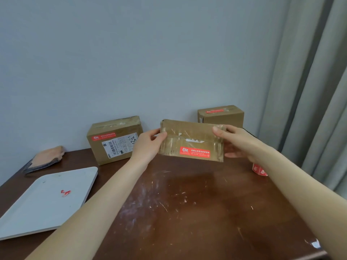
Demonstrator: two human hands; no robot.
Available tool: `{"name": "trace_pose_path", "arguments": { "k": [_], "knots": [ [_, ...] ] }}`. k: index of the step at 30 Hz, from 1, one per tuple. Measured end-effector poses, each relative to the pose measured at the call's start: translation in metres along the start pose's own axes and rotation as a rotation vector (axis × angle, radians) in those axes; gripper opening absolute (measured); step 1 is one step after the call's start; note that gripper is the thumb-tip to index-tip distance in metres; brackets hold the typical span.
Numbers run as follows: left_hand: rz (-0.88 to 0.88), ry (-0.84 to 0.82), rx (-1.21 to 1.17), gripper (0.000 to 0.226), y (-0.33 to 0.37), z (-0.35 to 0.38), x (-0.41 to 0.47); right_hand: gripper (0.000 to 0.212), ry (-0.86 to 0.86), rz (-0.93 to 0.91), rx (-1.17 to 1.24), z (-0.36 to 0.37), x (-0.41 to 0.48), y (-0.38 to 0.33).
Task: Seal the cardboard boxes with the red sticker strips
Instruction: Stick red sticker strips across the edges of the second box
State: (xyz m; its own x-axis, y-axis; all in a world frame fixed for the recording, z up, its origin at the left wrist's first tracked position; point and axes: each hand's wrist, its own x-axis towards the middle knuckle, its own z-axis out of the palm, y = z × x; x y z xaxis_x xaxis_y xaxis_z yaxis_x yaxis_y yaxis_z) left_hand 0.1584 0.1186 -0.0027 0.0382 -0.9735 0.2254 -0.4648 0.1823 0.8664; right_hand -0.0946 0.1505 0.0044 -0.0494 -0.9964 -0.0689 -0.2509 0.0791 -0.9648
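Observation:
I hold a cardboard box (191, 139) in the air above the brown table (187, 203), tilted toward me. A red sticker strip (194, 152) sits on its facing side. My left hand (148, 145) grips the box's left end and my right hand (238, 141) grips its right end. A second cardboard box (113, 139) with a red sticker and a shipping label stands at the back left. A third box (220, 115) with a red sticker on top stands at the back right. A roll of red stickers (260, 170) lies partly hidden behind my right forearm.
A white tray (47, 201) holding small red scraps (65, 192) lies at the left front. A folded cloth (45, 158) lies at the far left edge. A wall stands behind the table, and grey curtains (315, 91) hang to the right.

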Motion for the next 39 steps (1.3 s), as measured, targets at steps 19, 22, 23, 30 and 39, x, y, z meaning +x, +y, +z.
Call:
{"name": "trace_pose_path", "arguments": {
  "k": [19,22,23,30,39],
  "knots": [
    [0.36,0.026,0.547,0.026,-0.004,0.025,-0.015,0.059,0.24,-0.141,-0.718,0.019,0.022,0.011],
    [0.39,-0.012,0.64,0.024,0.001,0.027,-0.019,0.051,0.161,-0.116,-0.651,0.024,0.021,0.012],
    [0.383,-0.023,0.636,0.023,0.002,0.026,-0.019,0.05,0.15,-0.111,-0.583,0.024,0.021,0.013],
    [0.234,-0.159,0.604,0.017,0.02,0.022,-0.012,0.048,0.162,-0.117,-0.483,0.021,0.025,0.015],
    [0.074,-0.278,0.485,0.004,0.034,0.022,0.0,0.039,0.158,-0.145,-0.431,0.019,0.03,0.02]
  ]
}}
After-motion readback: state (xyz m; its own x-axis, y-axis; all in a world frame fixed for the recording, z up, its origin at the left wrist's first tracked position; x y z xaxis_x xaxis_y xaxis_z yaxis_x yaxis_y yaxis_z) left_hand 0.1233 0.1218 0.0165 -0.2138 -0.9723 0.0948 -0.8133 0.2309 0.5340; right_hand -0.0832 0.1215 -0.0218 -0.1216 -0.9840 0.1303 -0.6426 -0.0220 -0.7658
